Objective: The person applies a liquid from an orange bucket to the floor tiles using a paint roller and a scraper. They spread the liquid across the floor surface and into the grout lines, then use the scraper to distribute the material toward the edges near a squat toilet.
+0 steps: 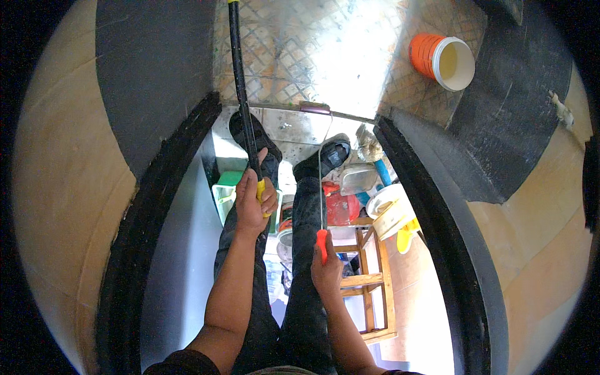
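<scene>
My left hand (251,203) is closed around the yellow-banded part of a long black pole (240,81), its forefinger stretched along the shaft. The pole runs up past my left shoe and out of the upper edge. In my right hand (326,265) is the red handle of a paint roller (321,240). Its thin metal rod rises from the handle past my right shoe and bends over to a small dark purple roller head (314,108). That head lies at the doorway's threshold, between the two door posts. Whether it touches the floor I cannot tell.
An orange bucket (425,56) with a white rim lies tilted beyond the doorway, on patterned floor tiles (281,56). Black door posts (181,150) flank me. Behind my legs are a green container (228,184), a red container (342,207), a wooden frame (384,287) and a yellow scoop-like thing (406,239).
</scene>
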Demonstrator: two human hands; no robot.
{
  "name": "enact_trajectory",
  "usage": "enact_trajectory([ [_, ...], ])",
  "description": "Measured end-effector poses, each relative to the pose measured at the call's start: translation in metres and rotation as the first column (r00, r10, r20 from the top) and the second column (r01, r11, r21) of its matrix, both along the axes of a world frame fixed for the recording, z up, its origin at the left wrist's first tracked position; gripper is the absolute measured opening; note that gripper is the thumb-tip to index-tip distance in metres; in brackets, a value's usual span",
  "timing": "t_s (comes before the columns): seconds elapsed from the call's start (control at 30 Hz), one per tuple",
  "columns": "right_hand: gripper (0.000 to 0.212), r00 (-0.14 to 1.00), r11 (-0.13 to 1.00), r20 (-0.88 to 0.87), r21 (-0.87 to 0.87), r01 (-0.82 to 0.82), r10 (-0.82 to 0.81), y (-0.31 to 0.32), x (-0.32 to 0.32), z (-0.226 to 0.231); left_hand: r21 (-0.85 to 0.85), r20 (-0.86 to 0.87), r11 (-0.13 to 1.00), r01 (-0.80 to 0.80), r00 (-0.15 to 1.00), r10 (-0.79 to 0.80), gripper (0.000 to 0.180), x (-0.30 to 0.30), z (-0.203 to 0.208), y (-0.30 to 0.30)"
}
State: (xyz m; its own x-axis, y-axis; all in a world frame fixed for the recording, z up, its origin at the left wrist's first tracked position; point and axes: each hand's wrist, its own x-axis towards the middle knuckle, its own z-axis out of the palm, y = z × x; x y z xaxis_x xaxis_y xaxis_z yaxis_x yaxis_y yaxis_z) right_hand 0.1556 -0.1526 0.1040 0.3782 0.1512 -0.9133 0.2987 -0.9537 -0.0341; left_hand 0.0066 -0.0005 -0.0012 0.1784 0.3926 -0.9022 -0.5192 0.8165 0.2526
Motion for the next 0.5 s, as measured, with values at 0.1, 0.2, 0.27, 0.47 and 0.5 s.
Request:
enact_trajectory([
  [0.1, 0.051, 1.000, 0.994, 0.002, 0.109, 0.031, -0.031, -0.005, -0.016, -0.023, -0.033, -0.041, 0.999, 0.008, 0.999, -0.009, 0.060, 0.001, 0.000, -0.004],
  [0.2, 0.050, 0.991, 0.976, -0.003, 0.172, 0.133, -0.135, 0.018, -0.035, -0.056, -0.029, -0.038, 0.999, 0.034, 0.999, -0.035, 0.060, -0.001, -0.002, -0.002],
  [0.27, 0.050, 0.992, 0.957, 0.022, 0.267, 0.116, -0.127, 0.050, -0.030, -0.101, -0.009, -0.023, 0.998, 0.061, 0.998, -0.061, 0.060, -0.002, 0.000, 0.003],
  [0.47, 0.043, 0.973, 0.740, 0.230, 0.651, -0.172, 0.025, 0.310, 0.020, -0.259, -0.047, -0.059, 0.998, 0.039, 0.997, -0.042, 0.054, -0.007, 0.010, 0.003],
  [0.5, 0.039, 0.982, 0.726, 0.190, 0.674, -0.140, 0.013, 0.365, 0.038, -0.277, -0.017, -0.109, 0.994, 0.110, 0.988, -0.111, 0.065, -0.005, 0.010, 0.001],
])
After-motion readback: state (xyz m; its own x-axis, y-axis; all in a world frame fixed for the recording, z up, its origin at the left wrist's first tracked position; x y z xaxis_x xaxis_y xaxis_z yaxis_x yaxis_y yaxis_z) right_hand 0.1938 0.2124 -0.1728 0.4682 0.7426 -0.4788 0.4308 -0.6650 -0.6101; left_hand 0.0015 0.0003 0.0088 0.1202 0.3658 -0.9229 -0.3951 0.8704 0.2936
